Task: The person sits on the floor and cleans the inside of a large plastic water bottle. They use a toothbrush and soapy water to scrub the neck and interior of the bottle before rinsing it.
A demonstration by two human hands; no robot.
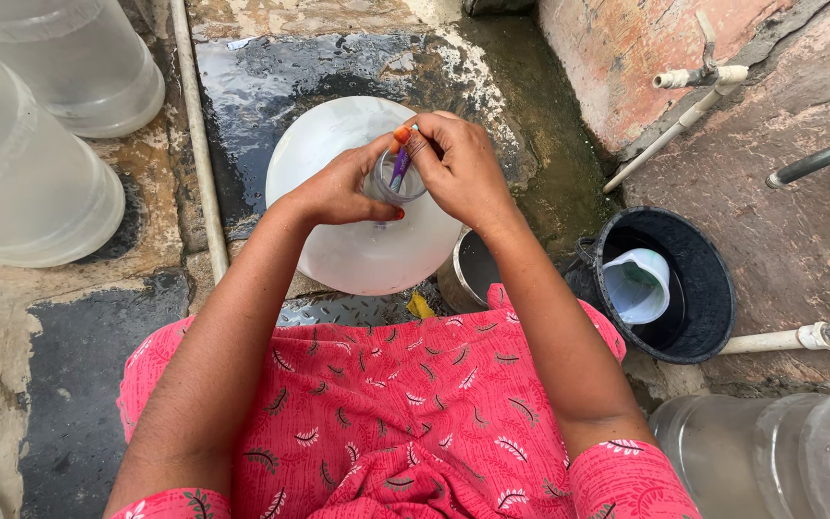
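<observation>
The left hand [343, 187] grips the neck of a big clear jug [357, 250]; the right hand [463, 168] pinches a purple brush [400, 165] inside its mouth. A black bucket [703, 288] stands well apart on the right, near the pipes.

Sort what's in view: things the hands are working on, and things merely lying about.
In hand: big clear jug, its neck gripped by left hand; purple-handled brush pushed into the neck by right hand.

Lying about: black bucket with scoop jug, steel pot, spare jugs, tap.
</observation>
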